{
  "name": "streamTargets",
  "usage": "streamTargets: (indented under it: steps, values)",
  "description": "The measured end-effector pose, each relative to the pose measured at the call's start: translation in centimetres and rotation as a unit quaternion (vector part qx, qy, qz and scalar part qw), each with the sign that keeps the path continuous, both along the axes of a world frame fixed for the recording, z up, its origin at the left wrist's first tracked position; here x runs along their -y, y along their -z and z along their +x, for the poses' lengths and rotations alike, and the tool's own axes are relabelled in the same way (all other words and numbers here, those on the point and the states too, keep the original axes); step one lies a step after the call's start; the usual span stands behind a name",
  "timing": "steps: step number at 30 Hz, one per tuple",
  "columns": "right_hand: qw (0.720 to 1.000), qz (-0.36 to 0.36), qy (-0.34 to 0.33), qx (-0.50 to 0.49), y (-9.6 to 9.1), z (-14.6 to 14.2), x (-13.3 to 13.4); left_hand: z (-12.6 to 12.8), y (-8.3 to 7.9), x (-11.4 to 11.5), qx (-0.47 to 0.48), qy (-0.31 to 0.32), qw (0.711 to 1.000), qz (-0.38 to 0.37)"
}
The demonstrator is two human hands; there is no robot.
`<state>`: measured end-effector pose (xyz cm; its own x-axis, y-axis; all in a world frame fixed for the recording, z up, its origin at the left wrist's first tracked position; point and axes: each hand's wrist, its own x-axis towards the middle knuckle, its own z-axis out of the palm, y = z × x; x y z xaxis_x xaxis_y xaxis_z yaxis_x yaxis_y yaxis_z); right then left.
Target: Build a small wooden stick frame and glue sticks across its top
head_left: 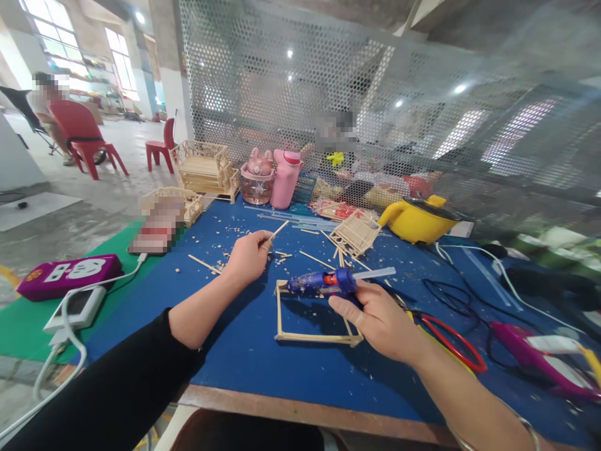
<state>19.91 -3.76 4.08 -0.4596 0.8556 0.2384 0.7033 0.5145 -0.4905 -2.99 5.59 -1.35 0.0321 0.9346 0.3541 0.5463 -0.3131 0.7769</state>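
Note:
My left hand (248,255) pinches a thin wooden stick (280,230) that points up and to the right, above the blue table mat. In my right hand (382,313) is a blue hot glue gun (317,283), with a clear glue stick (375,273) poking out of its back end. The gun's nozzle is at the upper left corner of a rectangular wooden stick frame (314,339) lying on the mat. The gun and my hand cover parts of the frame's far and right sides. Loose sticks (317,259) and small wood chips lie around my left hand.
Behind stand stick-built models (201,166), a pink bottle (285,178), a small stick panel (355,233) and a yellow pot (419,219). Red-handled pliers or scissors (453,341) and cables lie right. A phone (158,225) and purple power strip (70,275) are left. A perforated screen (300,81) borders the back.

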Motion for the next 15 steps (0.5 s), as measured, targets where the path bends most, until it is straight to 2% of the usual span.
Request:
streamTargets:
  steps: [5,9,12,15]
  values:
    - [0.999,-0.002,0.038,-0.015,-0.3,1.4,0.3,0.0,0.1,-0.1,-0.012,-0.002,1.000,0.009]
    - [0.987,-0.037,0.115,-0.109,-1.2,5.0,-0.2,0.0,-0.5,0.3,-0.019,-0.017,0.999,0.033]
    - [0.974,0.025,0.187,-0.126,-2.1,8.6,-2.4,0.2,-1.2,1.0,-0.027,-0.021,0.997,0.067]
    - [0.966,0.096,0.235,-0.054,-3.1,11.8,-6.1,0.6,-1.7,1.9,-0.067,0.013,0.989,0.132]
